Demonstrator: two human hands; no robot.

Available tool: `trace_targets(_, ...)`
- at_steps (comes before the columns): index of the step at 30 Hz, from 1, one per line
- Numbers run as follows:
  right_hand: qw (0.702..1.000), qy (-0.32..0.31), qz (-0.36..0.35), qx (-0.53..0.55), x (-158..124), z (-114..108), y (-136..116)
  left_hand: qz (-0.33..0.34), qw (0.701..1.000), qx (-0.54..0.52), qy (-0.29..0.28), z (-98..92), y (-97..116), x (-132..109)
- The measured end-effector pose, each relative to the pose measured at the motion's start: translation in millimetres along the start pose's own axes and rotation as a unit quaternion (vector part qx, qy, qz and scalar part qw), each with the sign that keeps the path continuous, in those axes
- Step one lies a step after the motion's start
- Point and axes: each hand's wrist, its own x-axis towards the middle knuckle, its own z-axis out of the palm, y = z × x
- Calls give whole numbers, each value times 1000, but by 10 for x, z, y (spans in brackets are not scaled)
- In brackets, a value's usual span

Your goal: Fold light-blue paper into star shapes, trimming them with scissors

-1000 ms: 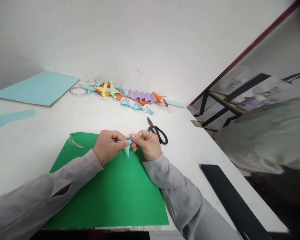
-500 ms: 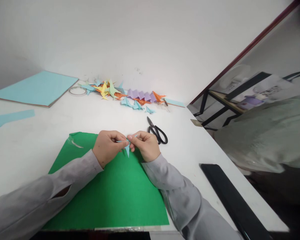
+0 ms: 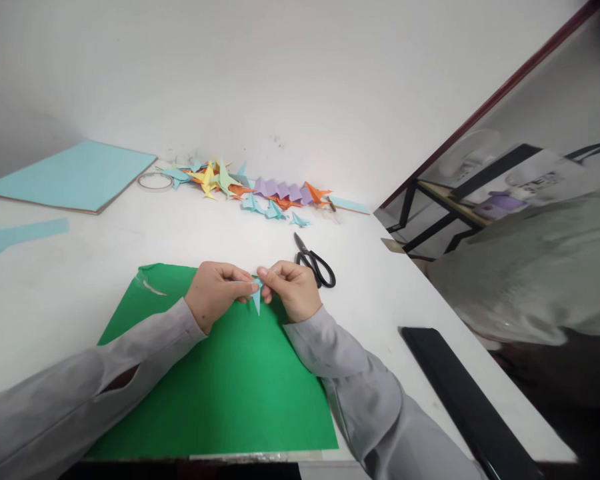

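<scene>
A small light-blue folded paper piece (image 3: pixel 257 304) is pinched between my two hands, one pointed flap hanging down. My left hand (image 3: pixel 219 293) grips its left side between thumb and fingers. On the other side, my right hand (image 3: pixel 293 290) pinches the paper near its top, thumb uppermost; the fingers hide much of the fold. Both hands are above the upper part of a green sheet (image 3: pixel 230 393). Black-handled scissors (image 3: pixel 313 260) lie just beyond my right hand, blades pointing away.
Along the wall lie several colourful folded paper cranes (image 3: pixel 225 179) and a purple pleated paper (image 3: pixel 283 190). A ring-shaped roll (image 3: pixel 155 181) rests by blue sheets (image 3: pixel 80 177). At left is a blue strip (image 3: pixel 25 235); at right, a long black object (image 3: pixel 465 393) near the table edge.
The paper has shifted very slightly to the right between my fingers, and its pointed flap has turned a little. My hands stay in nearly the same place.
</scene>
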Motion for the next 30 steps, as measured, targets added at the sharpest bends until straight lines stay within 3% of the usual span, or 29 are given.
trace_targets(18, 1000, -9, -11, -17, -1, -38, 41, -49, 998, -40, -21, -5, 1, 2)
trace_targets(30, 994, 2, -64, -91, -18, -51, 19, -66, 996, -41, -45, -36, -32, 16)
